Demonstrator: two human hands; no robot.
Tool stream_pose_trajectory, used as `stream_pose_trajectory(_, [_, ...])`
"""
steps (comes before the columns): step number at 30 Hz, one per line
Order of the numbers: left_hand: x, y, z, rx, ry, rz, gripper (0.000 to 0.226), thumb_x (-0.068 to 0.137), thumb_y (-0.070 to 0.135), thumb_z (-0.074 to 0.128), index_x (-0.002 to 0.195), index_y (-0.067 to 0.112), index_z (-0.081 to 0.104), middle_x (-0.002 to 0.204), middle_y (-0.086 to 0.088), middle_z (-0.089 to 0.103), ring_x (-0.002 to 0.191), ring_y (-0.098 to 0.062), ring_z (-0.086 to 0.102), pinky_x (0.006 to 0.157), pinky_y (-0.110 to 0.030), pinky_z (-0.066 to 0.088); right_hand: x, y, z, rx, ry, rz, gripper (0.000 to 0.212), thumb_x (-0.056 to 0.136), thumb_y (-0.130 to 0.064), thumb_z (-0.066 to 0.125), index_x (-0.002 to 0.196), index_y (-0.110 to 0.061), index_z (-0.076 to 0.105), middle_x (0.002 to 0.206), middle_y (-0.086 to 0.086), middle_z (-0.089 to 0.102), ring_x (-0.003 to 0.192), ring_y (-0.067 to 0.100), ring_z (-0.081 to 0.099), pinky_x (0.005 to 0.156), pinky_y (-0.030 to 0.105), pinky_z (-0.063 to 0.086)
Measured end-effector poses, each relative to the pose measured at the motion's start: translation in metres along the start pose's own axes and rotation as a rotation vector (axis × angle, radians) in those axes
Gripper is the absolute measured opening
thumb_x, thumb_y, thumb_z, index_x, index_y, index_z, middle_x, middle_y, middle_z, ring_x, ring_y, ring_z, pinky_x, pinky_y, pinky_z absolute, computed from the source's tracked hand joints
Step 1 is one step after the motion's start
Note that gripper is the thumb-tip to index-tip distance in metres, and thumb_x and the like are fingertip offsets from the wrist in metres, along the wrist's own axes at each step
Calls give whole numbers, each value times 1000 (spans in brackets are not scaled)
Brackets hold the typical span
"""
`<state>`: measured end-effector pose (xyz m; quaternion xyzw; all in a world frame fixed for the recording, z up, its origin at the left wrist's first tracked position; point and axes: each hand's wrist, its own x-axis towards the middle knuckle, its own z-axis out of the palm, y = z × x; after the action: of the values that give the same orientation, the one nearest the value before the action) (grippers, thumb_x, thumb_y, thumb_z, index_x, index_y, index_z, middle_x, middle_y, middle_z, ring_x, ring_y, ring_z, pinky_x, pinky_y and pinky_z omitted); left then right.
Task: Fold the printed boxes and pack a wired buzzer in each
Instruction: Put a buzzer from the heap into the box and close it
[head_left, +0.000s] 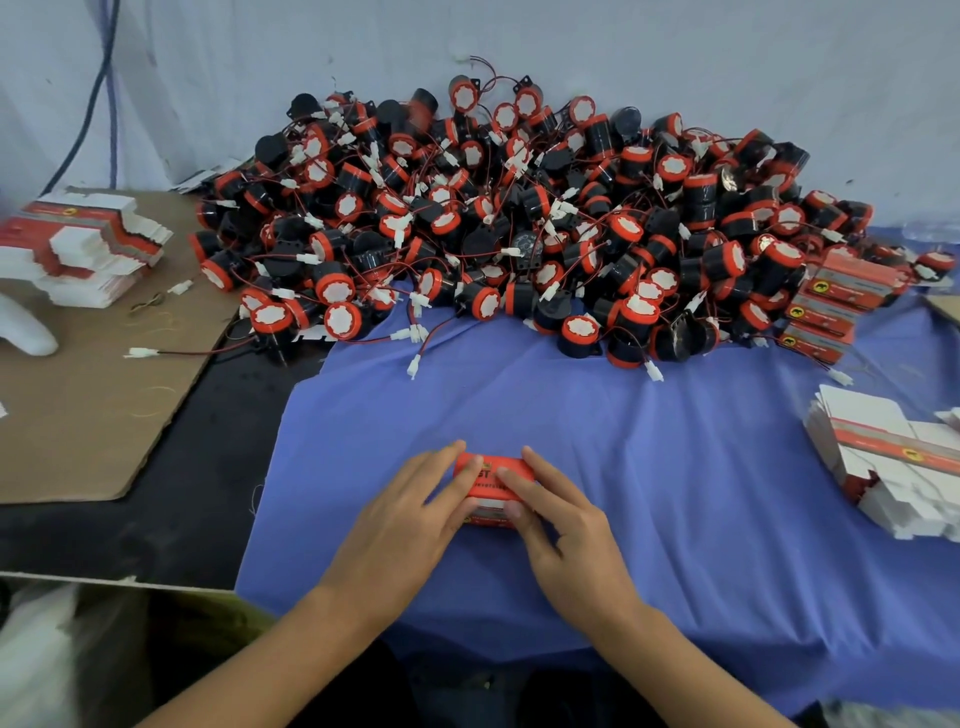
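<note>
Small red printed cardboard box (493, 486) sits on the blue cloth (675, 467), near edge, centre. Left hand (410, 514) and right hand (566, 525) hold it from either end: fingers laid over the top, thumbs at the near face, grip pinching the box. Contents not visible. Judged step: closing or squaring one folded box. Next likely needs flaps tucked, then the box set aside with the finished red boxes (831, 306) at far right.

Heap of black-and-red wired buzzers (493, 218) fills the back of the cloth. Flat box blanks in stacks, right (893, 467) and left (88, 244). Brown cardboard sheet (104, 405) lies on the black bench (208, 467). Pale wall (675, 62) behind; blue cable (98, 104) hangs at left.
</note>
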<state>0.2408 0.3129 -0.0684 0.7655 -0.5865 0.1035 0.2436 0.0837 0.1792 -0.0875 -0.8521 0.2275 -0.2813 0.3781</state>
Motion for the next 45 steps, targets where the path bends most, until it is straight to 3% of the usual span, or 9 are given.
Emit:
stream_pose_trajectory(5, [5, -3, -7, -213, -70, -78, 38, 102, 32, 56, 139, 25, 64, 138, 3, 63, 124, -16, 61, 104, -35, 51, 10, -2, -18, -143, -173, -55, 41, 106, -32, 51, 144, -49, 51, 161, -11, 37, 142, -14, 30, 108, 2, 25])
stream_pose_trajectory(12, [5, 3, -8, -172, -181, -121, 41, 105, 30, 55, 145, 32, 56, 154, 3, 50, 133, -20, 56, 106, -40, 49, 18, -5, -29, -155, -164, -53, 36, 100, -26, 66, 133, -39, 66, 153, -4, 49, 113, 9, 66, 88, 22, 55])
stream_pose_trajectory(19, [3, 6, -7, 37, -186, -12, 53, 85, 10, 82, 135, 14, 66, 138, -12, 65, 107, -29, 72, 72, -40, 64, 23, -12, -38, -461, -289, -81, 39, 105, -41, 50, 143, -47, 53, 162, -14, 35, 124, 14, 62, 89, 40, 57])
stream_pose_trajectory(24, [-2, 9, -7, 143, -201, 43, 75, 65, 2, 92, 135, 9, 66, 138, -12, 64, 114, -25, 70, 64, -34, 64, 16, -23, -43, -736, -242, -279, 51, 88, -27, 78, 137, -29, 64, 146, 4, 59, 108, 22, 72, 51, 32, 56])
stream_pose_trajectory(28, [-7, 8, -9, 176, -165, 144, 75, 68, -4, 86, 138, 3, 62, 141, -9, 63, 129, -28, 61, 91, -35, 60, 1, -20, -29, -828, -245, -243, 81, 65, -15, 89, 141, -18, 61, 147, 11, 57, 107, 20, 71, 58, 27, 58])
stream_pose_trajectory(33, [-11, 21, -5, 339, -91, 220, 52, 88, -1, 37, 131, -1, 65, 137, -15, 64, 130, -28, 60, 95, -35, 58, -7, -22, -18, -855, -225, -168, 90, 57, -11, 88, 142, -12, 60, 148, 15, 55, 108, 22, 71, 68, 28, 59])
stream_pose_trajectory(39, [-18, 31, -2, 214, -88, 85, 62, 75, -9, 35, 129, -6, 65, 138, -19, 62, 125, -32, 62, 89, -36, 60, -16, -28, -9, -735, -186, -59, 92, 61, -3, 80, 149, -10, 52, 156, 17, 45, 97, 23, 72, 72, 28, 57])
stream_pose_trajectory(43, [-20, 24, 3, 43, -160, -28, 76, 76, -17, 71, 147, -3, 46, 158, -13, 39, 146, -30, 38, 116, -25, 34, -20, -21, -4, -632, -183, 55, 89, 92, -5, 49, 163, -29, 2, 171, 10, -7, 108, 29, 61, 71, 33, 50])
stream_pose_trajectory(45, [-23, 27, 9, -50, -161, -74, 67, 96, -5, 61, 155, 2, 31, 165, -5, 20, 154, -24, 15, 122, -15, 5, -22, -25, -1, -619, -131, 100, 87, 92, -6, 54, 163, -22, 6, 170, 11, 15, 112, 28, 64, 75, 33, 52])
